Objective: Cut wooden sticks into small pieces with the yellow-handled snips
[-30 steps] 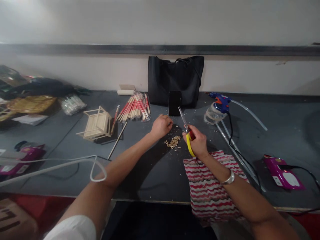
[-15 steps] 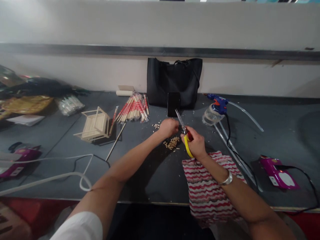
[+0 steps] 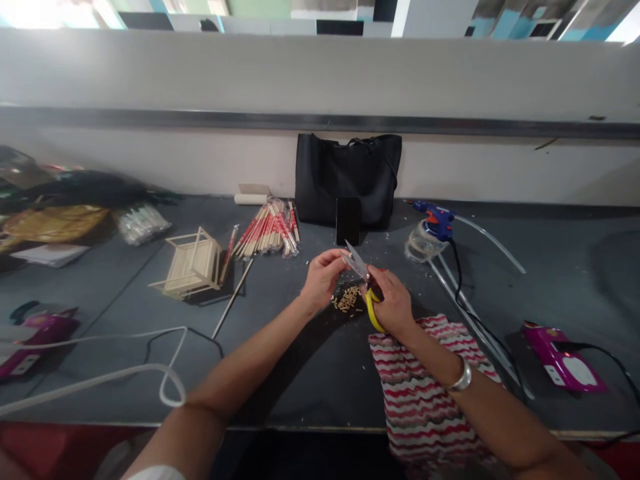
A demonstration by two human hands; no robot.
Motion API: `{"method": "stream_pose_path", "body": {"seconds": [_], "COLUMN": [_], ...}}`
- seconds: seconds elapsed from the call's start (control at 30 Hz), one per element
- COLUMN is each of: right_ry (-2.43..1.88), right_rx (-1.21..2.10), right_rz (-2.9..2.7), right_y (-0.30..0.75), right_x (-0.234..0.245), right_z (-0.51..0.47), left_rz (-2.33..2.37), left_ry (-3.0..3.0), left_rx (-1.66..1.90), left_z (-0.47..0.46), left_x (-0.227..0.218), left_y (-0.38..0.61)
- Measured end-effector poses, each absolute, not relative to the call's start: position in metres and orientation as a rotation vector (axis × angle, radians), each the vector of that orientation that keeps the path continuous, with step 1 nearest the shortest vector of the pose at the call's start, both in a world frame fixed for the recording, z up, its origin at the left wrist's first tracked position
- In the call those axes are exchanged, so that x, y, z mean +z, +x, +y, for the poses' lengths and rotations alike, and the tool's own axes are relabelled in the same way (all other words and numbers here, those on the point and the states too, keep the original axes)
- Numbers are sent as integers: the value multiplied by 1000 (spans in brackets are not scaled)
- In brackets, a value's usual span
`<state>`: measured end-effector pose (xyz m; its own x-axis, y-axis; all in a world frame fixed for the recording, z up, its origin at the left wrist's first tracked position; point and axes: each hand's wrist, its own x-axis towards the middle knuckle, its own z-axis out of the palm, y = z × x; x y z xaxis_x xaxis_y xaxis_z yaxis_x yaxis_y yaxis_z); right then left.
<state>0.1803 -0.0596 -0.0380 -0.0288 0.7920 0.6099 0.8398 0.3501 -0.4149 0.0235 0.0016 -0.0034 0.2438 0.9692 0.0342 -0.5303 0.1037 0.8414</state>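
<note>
My right hand (image 3: 393,303) is closed around the yellow and red handles of a pair of scissors (image 3: 358,264). The blades stand apart and point up and left toward the fingertips of my left hand (image 3: 324,279). Those fingers are pinched together at the blades; whatever they hold is too small to make out. Below both hands lies a small pile of short cut wooden pieces (image 3: 347,299) on the dark table. A striped red and white cloth (image 3: 425,393) lies under my right forearm.
Behind stand a black bag (image 3: 345,170) and a phone (image 3: 349,221). Wrapped chopsticks (image 3: 270,230) and a small wooden stick frame (image 3: 193,265) are left. A glue gun (image 3: 435,220) rests on a jar (image 3: 423,245) at right, near a purple corded box (image 3: 565,360).
The scissor blades have spread apart. My left hand has shifted left and turned, its pinched fingers now at the blades. The view has tilted up slightly.
</note>
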Motion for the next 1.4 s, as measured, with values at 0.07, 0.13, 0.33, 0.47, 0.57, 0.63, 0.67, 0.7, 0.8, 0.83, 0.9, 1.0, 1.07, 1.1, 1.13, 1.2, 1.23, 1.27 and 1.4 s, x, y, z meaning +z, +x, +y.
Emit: {"method": "stream_pose_path", "body": {"seconds": [0.07, 0.13, 0.33, 0.47, 0.57, 0.63, 0.67, 0.7, 0.8, 0.83, 0.9, 1.0, 1.07, 1.1, 1.13, 1.2, 1.23, 1.27, 1.4], "right_ry": [-1443, -1440, -1509, -1528, -1517, -1513, -1517, -1525, -1540, -1542, -1550, -1564, -1564, -1560, -1552, -1539, -1535, -1534, -1534], "right_rx": [-83, -104, -116, -123, -129, -124, -119, -114, -101, -93, -62, -17, -12, -15, -20, -33, -39, -42, -49], "right_rz": [-1810, -1808, -1834, -1837, -1837, -1841, -1844, -1846, -1847, -1844, -1839, -1837, -1842, -1846, -1851, -1863, -1868, -1873, -1882], "right_y": [180, 180, 181, 182, 183, 183, 183, 183, 183, 182, 181, 181, 181, 181, 181, 181, 182, 182, 183], "right_x": [-39, -39, -39, -41, -44, -44, -44, -44, -42, -41, -40, -39, -38, -38, -37, -37, -37, -37, -38], "right_z": [-60, -60, -60, -60, -60, -60, -60, -61, -62, -62, -62, -63, -63, -63, -63, -63, -63, -63, -63], "left_rz": [640, 638, 728, 757, 751, 766, 778, 789, 811, 815, 821, 810, 794, 787, 780, 767, 762, 759, 763], "left_ry": [870, 872, 1001, 1090, 1114, 1120, 1121, 1122, 1127, 1131, 1136, 1134, 1139, 1145, 1150, 1156, 1155, 1151, 1154], "left_rx": [1210, 1219, 1290, 1317, 1327, 1324, 1322, 1319, 1314, 1313, 1311, 1320, 1328, 1331, 1333, 1332, 1333, 1332, 1332], "left_z": [0, -1, 0, 1, 1, 0, 0, 0, -1, -1, -2, -3, -3, -3, -3, -4, -4, -4, -5], "left_x": [-5, -6, -11, -15, -16, -17, -17, -17, -18, -18, -19, -20, -20, -19, -19, -19, -18, -18, -19], "left_y": [25, 26, 24, 23, 23, 24, 24, 24, 25, 25, 26, 28, 28, 29, 29, 28, 28, 28, 28]}}
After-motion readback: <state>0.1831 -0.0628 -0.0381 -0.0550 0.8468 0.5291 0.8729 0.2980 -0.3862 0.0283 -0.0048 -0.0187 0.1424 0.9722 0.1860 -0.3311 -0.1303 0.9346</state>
